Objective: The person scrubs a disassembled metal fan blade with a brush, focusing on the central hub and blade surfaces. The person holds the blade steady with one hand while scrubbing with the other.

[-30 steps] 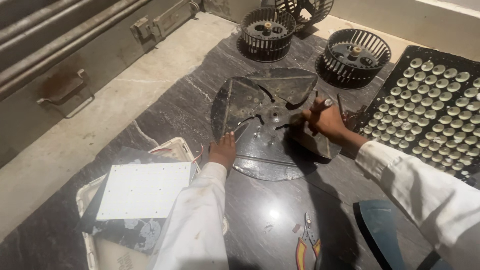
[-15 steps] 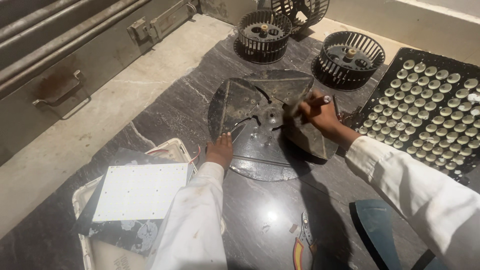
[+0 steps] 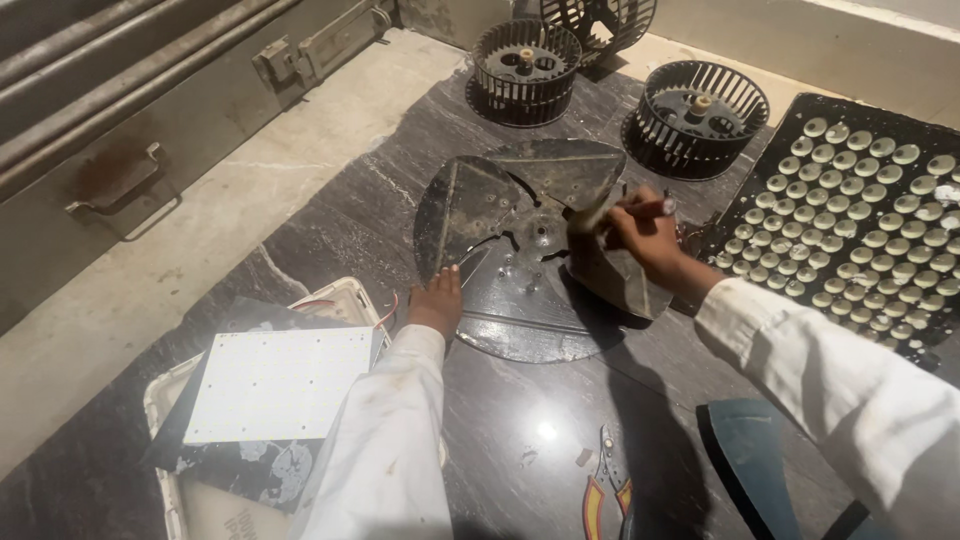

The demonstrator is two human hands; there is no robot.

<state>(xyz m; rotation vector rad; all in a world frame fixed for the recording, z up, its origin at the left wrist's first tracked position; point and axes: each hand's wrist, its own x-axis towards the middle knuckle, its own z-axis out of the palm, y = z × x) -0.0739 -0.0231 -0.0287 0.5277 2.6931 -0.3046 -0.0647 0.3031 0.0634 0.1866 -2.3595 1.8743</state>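
Pressing flat and open on the fan blade [image 3: 530,250] at frame centre, the left hand [image 3: 438,303] steadies it — the right hand [image 3: 643,232] grips a brush [image 3: 600,212].

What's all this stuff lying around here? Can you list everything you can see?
Fan blade assembly: one, dark dusty metal, flat on the floor at centre.
Blower wheels: three, black, along the top; the third is cut off by the top edge.
Perforated panel: one, black with rows of pale round studs, at right.
White perforated board: one, lying on a dark sheet over a white tray, lower left.
Pliers: one, orange and black handles, bottom centre.
Loose blade: one, dark blue-grey, lower right.
Metal shutter: grey, upper left.
Left hand: pressing the assembly's near edge.
Right hand: holding a thin tool at the hub.
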